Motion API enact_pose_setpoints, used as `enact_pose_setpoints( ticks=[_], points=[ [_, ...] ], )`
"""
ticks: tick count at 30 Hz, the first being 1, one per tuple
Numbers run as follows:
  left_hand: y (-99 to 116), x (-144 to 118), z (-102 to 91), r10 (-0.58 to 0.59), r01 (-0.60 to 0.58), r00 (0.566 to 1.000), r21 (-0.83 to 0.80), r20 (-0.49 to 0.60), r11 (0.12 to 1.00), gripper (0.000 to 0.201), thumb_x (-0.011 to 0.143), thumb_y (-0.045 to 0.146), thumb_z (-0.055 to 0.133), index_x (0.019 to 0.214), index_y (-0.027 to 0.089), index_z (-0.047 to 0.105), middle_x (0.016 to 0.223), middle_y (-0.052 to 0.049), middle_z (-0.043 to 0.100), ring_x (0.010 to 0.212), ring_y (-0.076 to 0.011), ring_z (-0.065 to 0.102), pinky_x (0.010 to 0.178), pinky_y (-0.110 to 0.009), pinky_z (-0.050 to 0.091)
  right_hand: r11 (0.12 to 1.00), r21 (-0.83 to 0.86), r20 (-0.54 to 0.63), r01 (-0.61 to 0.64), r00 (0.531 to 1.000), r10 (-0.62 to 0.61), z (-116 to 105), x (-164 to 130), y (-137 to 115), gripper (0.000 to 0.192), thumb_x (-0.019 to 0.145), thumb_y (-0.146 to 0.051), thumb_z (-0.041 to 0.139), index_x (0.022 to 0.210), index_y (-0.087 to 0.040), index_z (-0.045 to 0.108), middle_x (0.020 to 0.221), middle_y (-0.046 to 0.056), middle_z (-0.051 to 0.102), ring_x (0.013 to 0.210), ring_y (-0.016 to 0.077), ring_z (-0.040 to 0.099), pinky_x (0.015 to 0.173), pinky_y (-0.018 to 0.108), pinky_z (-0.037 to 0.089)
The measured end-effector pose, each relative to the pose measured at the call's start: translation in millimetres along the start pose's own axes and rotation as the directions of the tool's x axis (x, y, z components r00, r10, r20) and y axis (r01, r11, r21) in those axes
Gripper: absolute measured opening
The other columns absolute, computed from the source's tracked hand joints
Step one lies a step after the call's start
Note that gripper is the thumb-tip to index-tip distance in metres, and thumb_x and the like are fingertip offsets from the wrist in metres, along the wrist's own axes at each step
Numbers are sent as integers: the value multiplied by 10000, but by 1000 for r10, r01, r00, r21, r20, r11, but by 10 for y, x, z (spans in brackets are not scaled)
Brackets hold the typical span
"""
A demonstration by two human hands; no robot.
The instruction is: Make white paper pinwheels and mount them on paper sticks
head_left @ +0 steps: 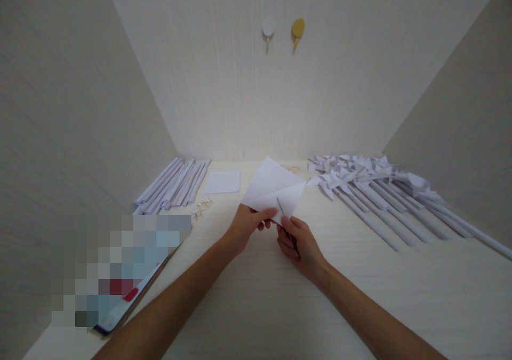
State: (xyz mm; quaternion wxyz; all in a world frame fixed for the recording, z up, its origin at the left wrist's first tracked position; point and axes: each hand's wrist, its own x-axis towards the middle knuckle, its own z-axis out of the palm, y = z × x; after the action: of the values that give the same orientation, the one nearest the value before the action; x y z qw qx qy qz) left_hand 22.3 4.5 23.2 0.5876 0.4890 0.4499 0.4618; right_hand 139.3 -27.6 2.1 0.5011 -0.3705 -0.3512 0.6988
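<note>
My left hand (247, 224) pinches the near edge of a white folded square of paper (272, 186), holding it tilted up above the desk. My right hand (299, 242) grips small scissors (281, 209), whose thin blade reaches into the paper's lower edge right beside my left thumb. Most of the scissors is hidden inside my right fist. The paper shows fold creases across its middle.
A row of rolled white paper sticks (176, 184) lies at the back left, beside a small white sheet (222, 182). Several finished paper pinwheels on sticks (372, 189) lie fanned at the right. Small pale pins (201, 206) and a blurred flat object (120, 264) lie at the left. Two wall hooks (283, 29) hang above.
</note>
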Motion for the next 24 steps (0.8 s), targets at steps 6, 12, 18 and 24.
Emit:
enact_pose_setpoints(
  ticks=[6, 12, 18, 24],
  points=[
    [-4, 1, -6, -1, 1, 1000, 2, 2, 1000, 188, 553, 264, 653, 504, 127, 534, 432, 22, 501, 394, -58, 414, 388, -197, 267, 1000, -7, -13, -2, 1000, 2, 10, -3, -5, 366, 613, -474, 620, 584, -170, 419, 338, -119, 290, 255, -5, 173, 262, 141, 71],
    [0, -2, -7, -4, 4, 1000, -9, 10, 1000, 189, 553, 257, 654, 499, 123, 532, 440, 21, 504, 397, -54, 415, 383, -191, 264, 1000, -2, -14, -6, 1000, 6, 12, 4, 2, 381, 598, -483, 629, 575, -170, 413, 332, -122, 281, 256, -9, 169, 265, 139, 71],
    [-6, 10, -21, 11, -11, 1000, -17, -4, 1000, 198, 548, 265, 664, 493, 125, 534, 429, 22, 500, 387, -54, 411, 379, -191, 267, 1000, -13, -3, -4, 1000, 4, 19, 4, -1, 353, 623, -472, 609, 596, -168, 432, 337, -116, 301, 257, -3, 177, 266, 147, 70],
    [4, 53, -47, 61, -75, 985, -84, -160, 994, 199, 513, 275, 690, 518, 119, 567, 456, 18, 517, 413, -57, 422, 384, -189, 289, 997, -71, 43, 16, 999, -13, 29, 2, 0, 330, 649, -472, 580, 624, -166, 459, 344, -117, 304, 261, 1, 179, 268, 150, 75]
  ],
)
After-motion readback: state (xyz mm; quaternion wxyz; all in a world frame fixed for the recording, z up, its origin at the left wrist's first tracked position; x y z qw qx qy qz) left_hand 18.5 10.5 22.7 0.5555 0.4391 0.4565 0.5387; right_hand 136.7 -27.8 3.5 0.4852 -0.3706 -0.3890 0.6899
